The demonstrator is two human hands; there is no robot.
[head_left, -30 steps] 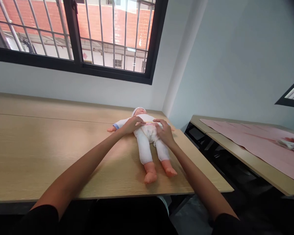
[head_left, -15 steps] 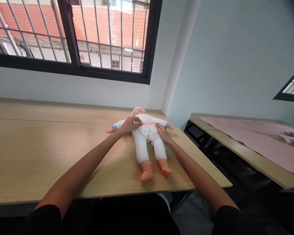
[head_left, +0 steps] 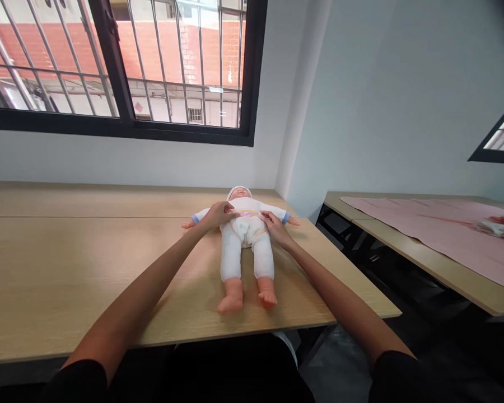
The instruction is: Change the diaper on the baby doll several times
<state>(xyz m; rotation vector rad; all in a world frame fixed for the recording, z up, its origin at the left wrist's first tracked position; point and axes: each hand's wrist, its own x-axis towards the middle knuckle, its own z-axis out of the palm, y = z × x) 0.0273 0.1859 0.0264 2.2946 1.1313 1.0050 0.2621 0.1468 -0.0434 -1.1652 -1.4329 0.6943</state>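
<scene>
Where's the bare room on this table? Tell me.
Bare wood on the wooden table lies left of the baby doll, on both sides of the left forearm, with a narrower strip right of the doll's legs. The doll's waist is crowded, between the left hand and right hand.

Daylight comes through the window [head_left: 172, 67] beyond the left hand [head_left: 218, 215] and right hand [head_left: 276, 229], casting only soft shadows on the table [head_left: 67, 268]; the picture is sharp, its edges bowed by wide-lens distortion.
</scene>
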